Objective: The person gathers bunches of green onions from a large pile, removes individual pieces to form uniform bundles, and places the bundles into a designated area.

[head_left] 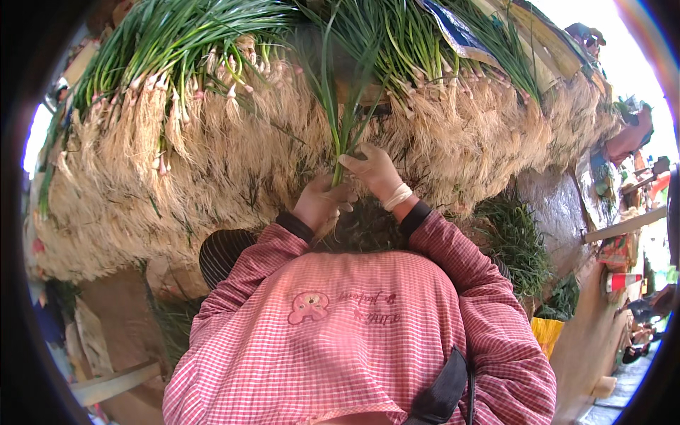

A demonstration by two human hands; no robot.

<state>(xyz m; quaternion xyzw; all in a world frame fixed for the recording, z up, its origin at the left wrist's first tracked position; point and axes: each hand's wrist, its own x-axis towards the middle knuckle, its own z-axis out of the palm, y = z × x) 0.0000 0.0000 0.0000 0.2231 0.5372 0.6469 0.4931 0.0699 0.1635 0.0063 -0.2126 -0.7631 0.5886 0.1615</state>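
Observation:
In front of my chest I hold a small bunch of green garlic [338, 134] upright, leaves pointing away from me. My left hand [324, 203], in a thin pale glove, is closed around its lower end, where the bulbs are hidden. Just above and to the right, my gloved right hand [377, 172] grips the stems between thumb and fingers. Beyond both hands lies a long heap of green garlic [191, 42], its green leaves at the far side. The pale stringy roots [241, 149] hang down over the near edge, close to my hands.
A blue and white sheet [460, 34] lies on the heap at the far right. Loose green leaves [513, 244] are piled on the ground by my right elbow. Farther right stand a wooden beam [627, 224], a red and white cone [623, 282] and other people [648, 312].

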